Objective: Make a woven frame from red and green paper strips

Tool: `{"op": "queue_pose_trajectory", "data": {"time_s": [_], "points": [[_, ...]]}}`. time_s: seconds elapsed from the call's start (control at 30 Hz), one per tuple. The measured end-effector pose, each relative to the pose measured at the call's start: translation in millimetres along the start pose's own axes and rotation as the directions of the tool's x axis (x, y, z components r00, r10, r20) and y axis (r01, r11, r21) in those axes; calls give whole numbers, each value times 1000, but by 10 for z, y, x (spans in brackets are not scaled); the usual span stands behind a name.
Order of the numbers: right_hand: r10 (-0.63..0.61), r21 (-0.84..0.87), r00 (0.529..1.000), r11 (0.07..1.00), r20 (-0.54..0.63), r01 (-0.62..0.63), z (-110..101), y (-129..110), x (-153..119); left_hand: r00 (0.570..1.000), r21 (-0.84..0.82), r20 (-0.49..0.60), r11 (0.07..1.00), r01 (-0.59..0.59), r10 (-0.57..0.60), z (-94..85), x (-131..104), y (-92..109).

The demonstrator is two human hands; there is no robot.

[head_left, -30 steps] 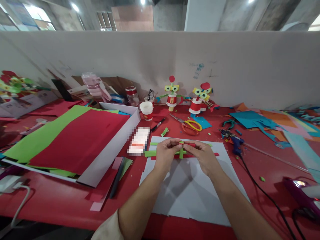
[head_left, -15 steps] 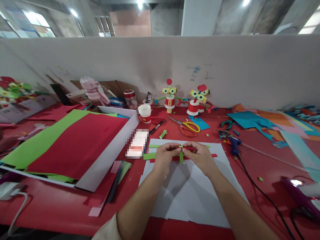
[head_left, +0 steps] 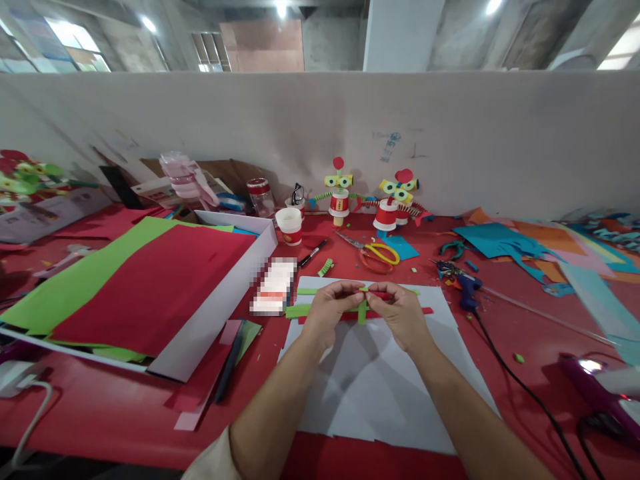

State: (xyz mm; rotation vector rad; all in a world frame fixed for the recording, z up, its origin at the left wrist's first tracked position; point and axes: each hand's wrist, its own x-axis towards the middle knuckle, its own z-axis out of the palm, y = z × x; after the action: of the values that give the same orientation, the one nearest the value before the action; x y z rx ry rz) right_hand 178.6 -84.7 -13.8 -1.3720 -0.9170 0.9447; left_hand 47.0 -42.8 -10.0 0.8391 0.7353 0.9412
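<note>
Above the far part of a white paper stack (head_left: 380, 393), my left hand (head_left: 327, 310) and my right hand (head_left: 397, 310) meet fingertip to fingertip. Both pinch a small piece of green paper strip (head_left: 362, 313), whose end hangs down between them. A bit of red shows by the fingertips of my right hand. Under and beside the hands lie more strips, a green one (head_left: 298, 311) sticking out at the left and a red one (head_left: 427, 311) at the right. The fingers hide the folded part of the held strip.
A box (head_left: 210, 313) of coloured sheets stands left, beside a phone (head_left: 275, 287). Scissors (head_left: 383, 253), a marker (head_left: 313, 253) and paper-cup figures (head_left: 339, 200) are beyond the hands. At right lie a glue gun (head_left: 469, 292) with its cord and blue paper (head_left: 493, 240).
The fingertips have shifted slightly around the green strip. Both hands stay pinched together in nearly the same place.
</note>
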Motion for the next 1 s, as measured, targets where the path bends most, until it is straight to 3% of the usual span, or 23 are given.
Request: {"op": "queue_pose_trajectory", "data": {"time_s": [0.1, 0.4, 0.57, 0.73, 0.87, 0.93, 1.0], "points": [[-15, -30, 1000, 999, -11, 15, -31, 1, 22, 998, 24, 56, 999, 34, -35, -8, -15, 58], [-27, 58, 997, 998, 68, 23, -33, 29, 38, 997, 114, 71, 994, -1, -7, -42, 8, 87], [-17, -42, 996, 999, 83, 21, -61, -25, 31, 997, 183, 78, 983, 15, -29, -51, -11, 112], [36, -144, 982, 990, 183, -10, -132, -88, 43, 992, 309, 113, 951, 10, -48, -94, -7, 126], [68, -195, 983, 980, 172, -34, -137, -100, 44, 990, 354, 140, 935, -31, -20, -98, 6, 114], [94, -133, 979, 989, 180, -70, -125, -103, 52, 990, 325, 143, 945, -32, -16, -90, 13, 92], [103, 43, 973, 993, 206, -114, -108, -109, 65, 994, 235, 108, 972, -18, -7, -81, 26, 61]]}}
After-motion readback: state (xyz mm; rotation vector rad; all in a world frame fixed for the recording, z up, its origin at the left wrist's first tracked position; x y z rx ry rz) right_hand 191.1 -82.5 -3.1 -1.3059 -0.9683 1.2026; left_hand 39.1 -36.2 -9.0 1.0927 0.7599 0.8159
